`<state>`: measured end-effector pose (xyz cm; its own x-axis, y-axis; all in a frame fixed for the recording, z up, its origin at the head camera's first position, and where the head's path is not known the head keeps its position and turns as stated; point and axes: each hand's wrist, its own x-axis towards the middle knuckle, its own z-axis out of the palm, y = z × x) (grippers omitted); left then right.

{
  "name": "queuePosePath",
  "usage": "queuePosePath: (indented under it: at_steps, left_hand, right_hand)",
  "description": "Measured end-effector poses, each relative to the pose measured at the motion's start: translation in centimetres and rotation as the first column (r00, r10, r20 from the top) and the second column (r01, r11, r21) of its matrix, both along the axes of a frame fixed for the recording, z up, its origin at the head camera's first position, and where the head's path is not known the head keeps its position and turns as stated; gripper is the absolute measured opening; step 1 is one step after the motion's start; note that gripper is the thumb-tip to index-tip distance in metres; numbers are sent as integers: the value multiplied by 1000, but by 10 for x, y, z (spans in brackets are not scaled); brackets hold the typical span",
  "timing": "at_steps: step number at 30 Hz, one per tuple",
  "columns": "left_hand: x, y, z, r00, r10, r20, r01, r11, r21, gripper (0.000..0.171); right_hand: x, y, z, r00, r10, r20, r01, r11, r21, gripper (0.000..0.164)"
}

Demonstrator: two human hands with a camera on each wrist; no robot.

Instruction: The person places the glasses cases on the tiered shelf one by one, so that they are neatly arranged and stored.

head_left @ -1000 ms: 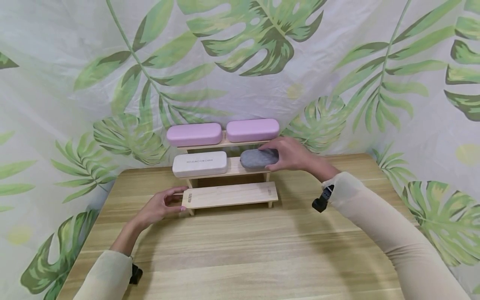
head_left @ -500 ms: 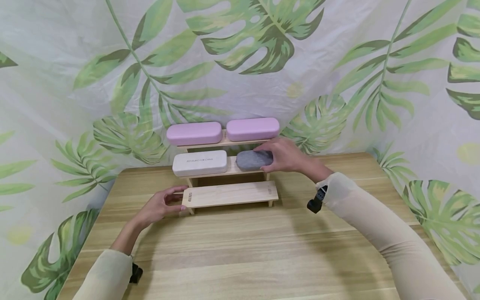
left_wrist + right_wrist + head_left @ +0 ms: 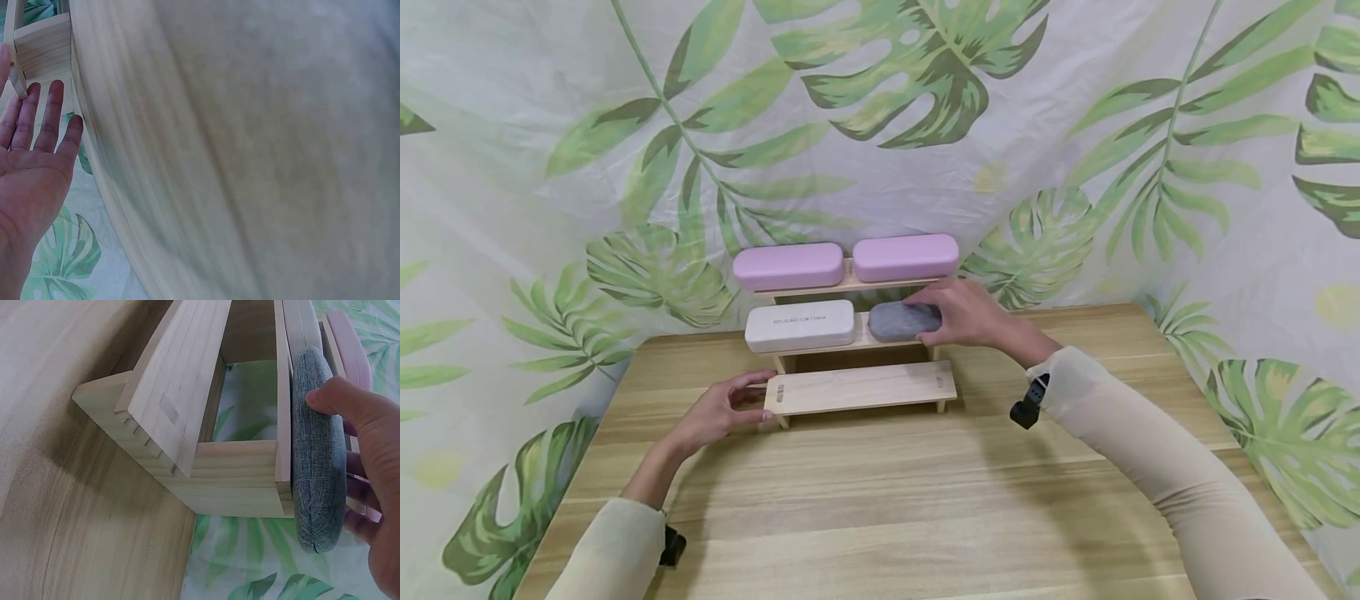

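Observation:
My right hand (image 3: 966, 312) grips the right end of a grey fabric glasses case (image 3: 897, 321) on the middle step of a three-step wooden display stand (image 3: 861, 390). In the right wrist view the thumb lies on the upper face of the case, with the fingers behind it. To its left on that step lies a white glasses case (image 3: 800, 326) with printed lettering. My left hand (image 3: 718, 412) is at the left end of the lowest step, thumb near its front corner and fingertips at the rear one. Its fingers look nearly straight in the left wrist view.
Two pink glasses cases (image 3: 788, 267) lie side by side on the top step. The stand rests on a wood-grain table (image 3: 880, 508), near its back edge. A leaf-patterned cloth (image 3: 880, 183) hangs behind. Each wrist carries a black strap device.
My right hand has shifted left along the middle step with the grey glasses case, bringing it nearer the white one. The left hand has stayed in place.

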<state>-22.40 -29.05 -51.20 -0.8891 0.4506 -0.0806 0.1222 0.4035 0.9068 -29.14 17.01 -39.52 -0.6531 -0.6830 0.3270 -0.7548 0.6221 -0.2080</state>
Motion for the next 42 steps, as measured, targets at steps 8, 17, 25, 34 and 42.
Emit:
queuePosePath:
  at_steps: [8,17,25,34,42]
  left_hand:
    - [1,0,1,1000,10,-21,-10,1000,-21,73]
    - [0,1,0,1000,11,-27,-11,1000,-25,73]
    - [0,0,0,999,21,-24,-21,999,-30,74]
    - [-1,0,1,1000,2,-24,-3,1000,-16,74]
    - [-1,0,0,999,-1,-37,1,1000,-9,72]
  right_hand:
    - [-1,0,-1,999,37,-33,-37,999,-21,48]
    - [0,2,-2,999,25,-27,-25,999,-19,48]
    - [-2,2,-3,999,38,-33,-39,999,-23,48]
    - [-3,2,-4,998,53,-33,-54,998,-34,48]
    - [-3,1,-5,997,58,-44,-60,997,-45,47]
